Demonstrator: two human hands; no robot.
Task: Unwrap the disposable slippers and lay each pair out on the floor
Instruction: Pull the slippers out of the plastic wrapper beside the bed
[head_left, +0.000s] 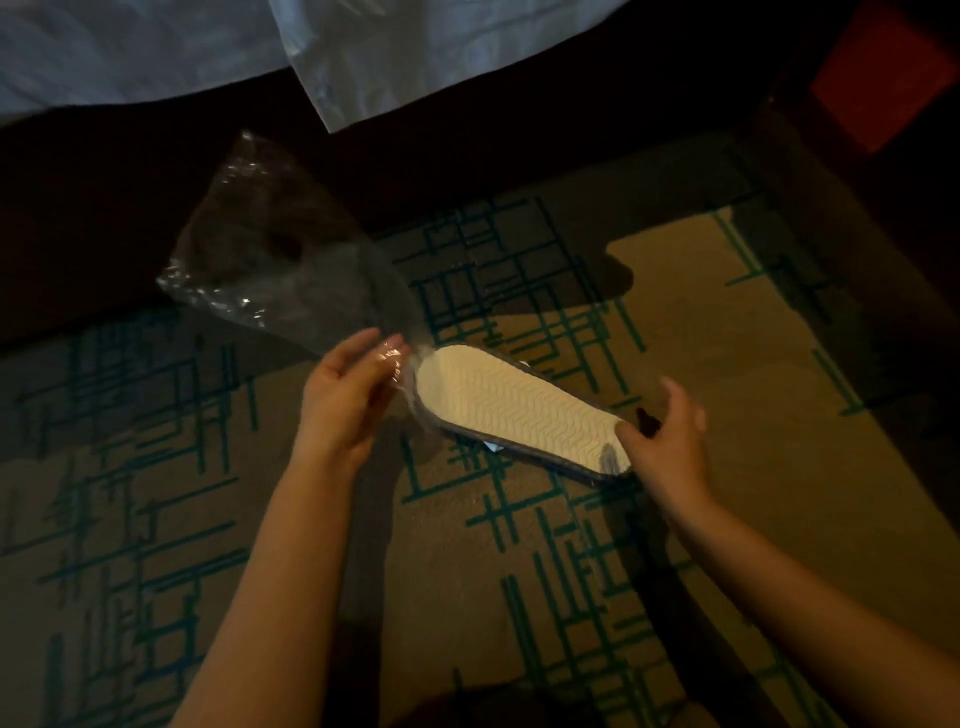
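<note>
Above the carpet (675, 322), the left hand (345, 400) pinches the thin, slippery wrapper (270, 260); right hand (667, 441) fingers grip the light, bendy slippers (514, 410) at the near end, the best hold.

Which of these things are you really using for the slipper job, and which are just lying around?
In use:
- slippers, white sole up, gripped by the right hand
- clear wrapper, pinched by the left hand, nearly off the slippers
- patterned carpet, where the pair will go

Just lying about:
- white bedding at the top
- flat plastic bag hanging over its edge
- red thing, too dark to tell
</note>
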